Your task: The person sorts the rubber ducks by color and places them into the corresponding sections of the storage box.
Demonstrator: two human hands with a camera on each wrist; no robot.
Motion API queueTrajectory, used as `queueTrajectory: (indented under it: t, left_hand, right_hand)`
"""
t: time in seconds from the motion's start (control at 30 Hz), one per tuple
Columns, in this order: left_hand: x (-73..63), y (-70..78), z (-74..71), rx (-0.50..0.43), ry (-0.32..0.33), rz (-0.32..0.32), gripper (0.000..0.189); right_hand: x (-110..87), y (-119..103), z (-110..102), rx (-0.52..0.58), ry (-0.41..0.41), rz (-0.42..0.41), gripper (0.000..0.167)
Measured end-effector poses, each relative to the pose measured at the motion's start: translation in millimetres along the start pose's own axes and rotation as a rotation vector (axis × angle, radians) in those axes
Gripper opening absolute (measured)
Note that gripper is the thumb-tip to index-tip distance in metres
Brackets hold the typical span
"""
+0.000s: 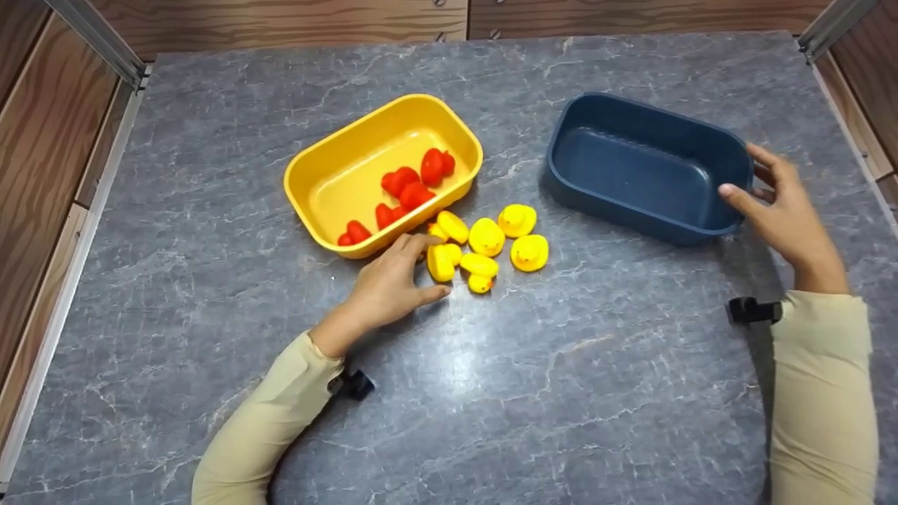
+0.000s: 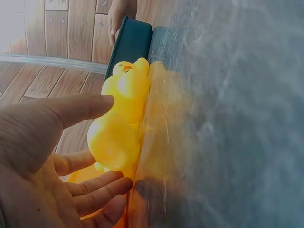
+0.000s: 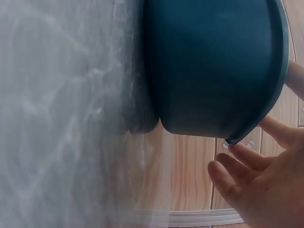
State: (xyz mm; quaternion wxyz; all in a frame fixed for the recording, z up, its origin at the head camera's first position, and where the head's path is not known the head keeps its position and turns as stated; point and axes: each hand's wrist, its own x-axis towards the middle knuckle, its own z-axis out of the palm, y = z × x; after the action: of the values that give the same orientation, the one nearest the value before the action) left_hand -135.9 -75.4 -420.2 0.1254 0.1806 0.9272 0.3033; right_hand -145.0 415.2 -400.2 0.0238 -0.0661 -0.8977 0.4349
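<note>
In the head view my left hand (image 1: 393, 284) reaches in at the near side of several yellow rubber ducks (image 1: 486, 237), lying together on the table. Its thumb and fingers are spread around the nearest duck (image 2: 113, 142), with a gap between thumb and fingertips. Whether the fingertips touch that duck is hard to tell. My right hand (image 1: 789, 210) holds the right end of a dark blue bin (image 1: 645, 210), thumb over the rim and fingers outside. Several red rubber ducks (image 1: 436, 167) lie inside a yellow bin (image 1: 309, 151), just beyond my left hand.
Both bins stand on a grey marbled table (image 1: 561, 393), with the yellow ducks between and in front of them. Wood-patterned panels (image 1: 295, 24) border the back and sides. A small black device (image 1: 354, 386) sits at each wrist.
</note>
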Motion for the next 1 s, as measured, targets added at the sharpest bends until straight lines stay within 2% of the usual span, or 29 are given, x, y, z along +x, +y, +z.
queueTrajectory:
  t: [0.33,0.63,1.0]
  left_hand:
    - [1.8,-1.3,-0.4,-0.016,-0.003,-0.027,0.063]
    - [4.4,-2.3,1.9,-0.020,-0.004,-0.050,0.061]
    - [5.9,-2.9,2.8,-0.005,0.017,-0.030,0.054]
  right_hand:
    - [1.0,5.2,-4.8,-0.021,-0.144,0.101,0.076]
    - [2.2,8.9,-6.7,-0.005,-0.248,0.122,0.079]
    - [1.7,8.6,-7.0,0.016,-0.277,0.141,0.077]
